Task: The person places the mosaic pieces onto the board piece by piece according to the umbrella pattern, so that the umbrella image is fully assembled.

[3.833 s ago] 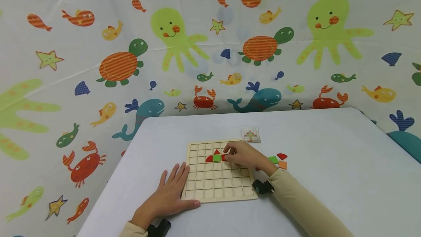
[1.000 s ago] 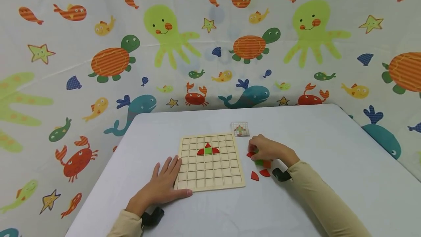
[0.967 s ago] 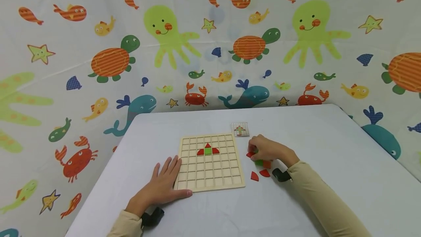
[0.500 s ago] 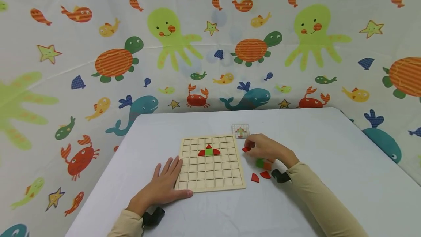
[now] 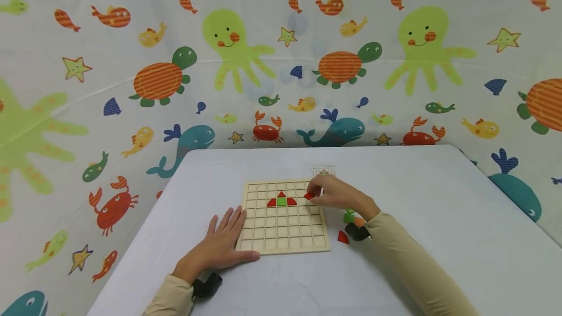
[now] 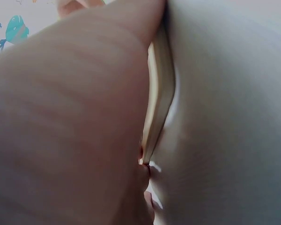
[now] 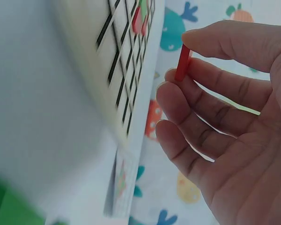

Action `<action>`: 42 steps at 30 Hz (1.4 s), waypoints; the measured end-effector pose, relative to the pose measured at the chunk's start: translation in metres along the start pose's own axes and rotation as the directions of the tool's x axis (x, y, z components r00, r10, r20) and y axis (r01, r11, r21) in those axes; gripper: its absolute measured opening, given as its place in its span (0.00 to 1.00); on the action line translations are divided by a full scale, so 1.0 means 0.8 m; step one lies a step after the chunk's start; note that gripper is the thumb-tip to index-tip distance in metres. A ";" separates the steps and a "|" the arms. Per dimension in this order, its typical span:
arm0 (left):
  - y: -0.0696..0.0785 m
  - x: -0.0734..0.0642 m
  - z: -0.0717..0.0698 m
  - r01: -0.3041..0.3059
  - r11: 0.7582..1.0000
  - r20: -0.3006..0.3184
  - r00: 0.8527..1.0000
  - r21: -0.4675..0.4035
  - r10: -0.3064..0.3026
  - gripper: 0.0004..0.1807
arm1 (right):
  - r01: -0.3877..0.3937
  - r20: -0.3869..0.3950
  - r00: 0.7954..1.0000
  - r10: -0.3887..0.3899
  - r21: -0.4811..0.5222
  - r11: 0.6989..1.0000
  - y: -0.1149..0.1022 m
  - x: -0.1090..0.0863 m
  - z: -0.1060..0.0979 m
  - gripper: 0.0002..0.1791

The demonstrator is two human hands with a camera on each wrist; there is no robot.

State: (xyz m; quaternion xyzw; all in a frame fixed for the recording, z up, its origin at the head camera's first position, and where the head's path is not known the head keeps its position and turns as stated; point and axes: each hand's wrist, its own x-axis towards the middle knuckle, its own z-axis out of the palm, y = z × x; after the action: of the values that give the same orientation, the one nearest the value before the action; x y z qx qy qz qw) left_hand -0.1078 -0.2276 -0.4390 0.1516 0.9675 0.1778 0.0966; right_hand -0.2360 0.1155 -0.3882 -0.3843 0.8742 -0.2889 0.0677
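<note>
Taking the pale wooden board (image 5: pixel 259 233) as our dial, with 12 o'clock at its far edge, we find the right grip (image 5: pixel 333 192) at 2 o'clock, over the board's corner. Its thumb and index finger pinch the held red piece (image 5: pixel 309 196), which we see edge-on and clear of the board in the right wrist view; the other fingers curl loosely. The left grip (image 5: pixel 221 244) lies at 8 o'clock, fingers straight and spread, holding nothing, with fingertips against the board's edge and the thumb by its near corner.

Toward 12 o'clock within the board's grid, we see a green square (image 5: pixel 281 201). A red triangle (image 5: pixel 281 194) sits at its 12 o'clock, one curved red piece (image 5: pixel 272 203) at its 9 and a second curved red piece (image 5: pixel 291 202) at its 3.

On the white surface (image 5: pixel 263 286) at 1 o'clock lies a pattern card (image 5: pixel 319 168), printed with a grid and a coloured figure; the grip partly covers it, and any lettering is too small for us to read. Near 3 o'clock we spot a loose green piece (image 5: pixel 349 218) beside an orange piece (image 5: pixel 359 221), and at 4 a loose red piece (image 5: pixel 343 237). Beyond 12 hangs a cloth (image 5: pixel 281 77) printed with sea creatures.
</note>
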 end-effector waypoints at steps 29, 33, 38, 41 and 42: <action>-0.001 -0.001 -0.002 -0.016 1.000 0.005 1.000 -0.016 0.016 0.68 | 0.120 0.152 0.981 -0.119 0.003 0.993 -0.069 0.087 0.064 0.05; 0.000 -0.001 -0.002 -0.018 1.000 0.000 1.000 -0.016 0.018 0.68 | 0.135 0.168 0.977 -0.128 -0.030 0.990 -0.073 0.095 0.074 0.05; -0.001 -0.001 -0.001 -0.016 1.000 -0.002 1.000 0.003 0.016 0.68 | 0.172 0.179 0.971 -0.156 -0.077 0.982 -0.078 0.103 0.081 0.05; -0.001 -0.001 -0.001 -0.014 1.000 -0.001 1.000 0.006 0.014 0.68 | 0.189 0.183 0.968 -0.170 -0.094 0.977 -0.080 0.108 0.084 0.04; -0.002 -0.001 -0.001 -0.014 1.000 0.000 1.000 0.003 0.014 0.68 | 0.187 0.188 0.968 -0.167 -0.099 0.977 -0.081 0.108 0.085 0.04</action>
State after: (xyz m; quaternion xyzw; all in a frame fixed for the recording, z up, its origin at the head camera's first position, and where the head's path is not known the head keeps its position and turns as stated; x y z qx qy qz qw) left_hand -0.1075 -0.2291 -0.4388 0.1585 0.9666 0.1772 0.0952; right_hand -0.2324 -0.0118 -0.3994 -0.4885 0.8421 -0.2070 0.0971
